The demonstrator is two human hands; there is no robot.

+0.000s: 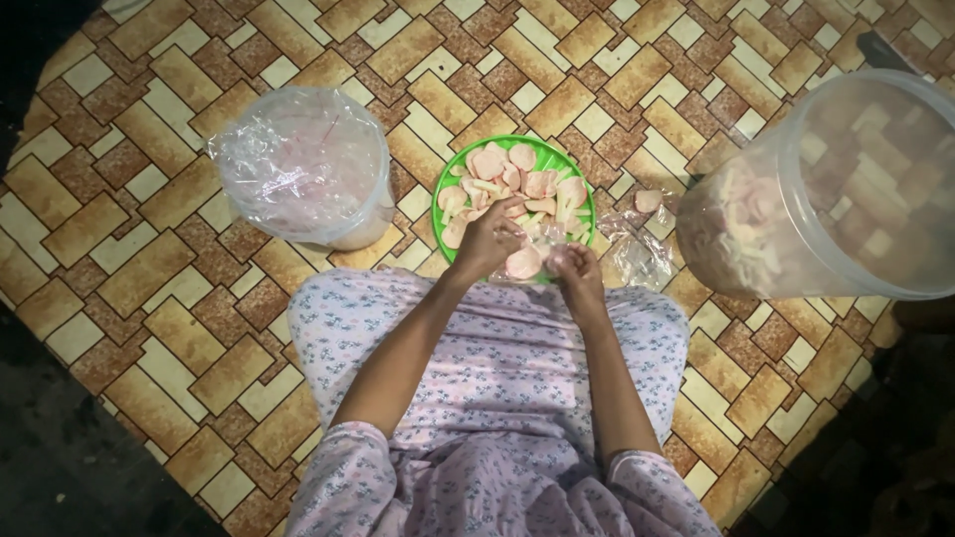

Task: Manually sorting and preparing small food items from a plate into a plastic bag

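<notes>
A green round plate (542, 149) on the floor holds several pale pink crackers (512, 179). My left hand (487, 239) reaches over the plate's near side, its fingers closed on a cracker piece at the pile. My right hand (575, 270) is at the plate's near rim, holding a small clear plastic bag together with a round pink cracker (524, 264) between the two hands. Both forearms extend from my lap, which is covered in lilac flowered cloth.
A bucket lined with a clear plastic bag (303, 164) stands left of the plate. A large clear plastic tub (856, 189) with crackers inside lies tilted at the right. Crumpled clear bags (642, 254) and a loose cracker (648, 200) lie on the patterned floor mat (149, 249).
</notes>
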